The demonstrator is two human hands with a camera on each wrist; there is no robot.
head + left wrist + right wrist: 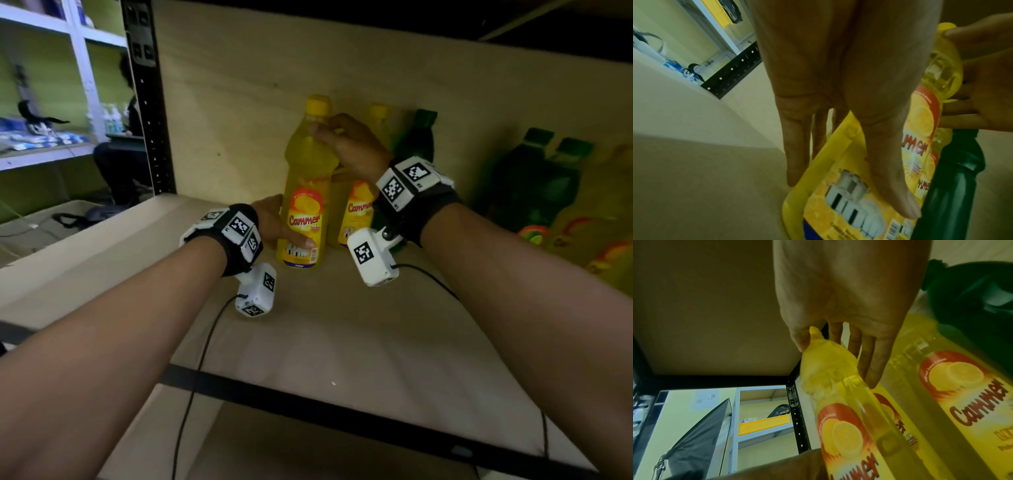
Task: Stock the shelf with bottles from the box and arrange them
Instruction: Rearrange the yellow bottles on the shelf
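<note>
A yellow "Cammer" bottle (305, 192) stands upright on the shelf board (342, 325), to the left of the row. My left hand (274, 222) holds its base, thumb laid across the lower label (838, 203), fingers on its left side. My right hand (342, 144) grips its shoulder just under the yellow cap, thumb at the neck (803, 340) and fingers on the far side. Just right of it, a second yellow bottle (356, 212) stands against a green bottle (416, 137).
More green bottles (534, 178) and yellow ones (603, 240) stand at the right. A black upright post (147, 102) bounds the shelf's left side and a black rail (308, 407) its front. A beige cardboard surface (85, 257) lies left. A person sits beyond it (120, 154).
</note>
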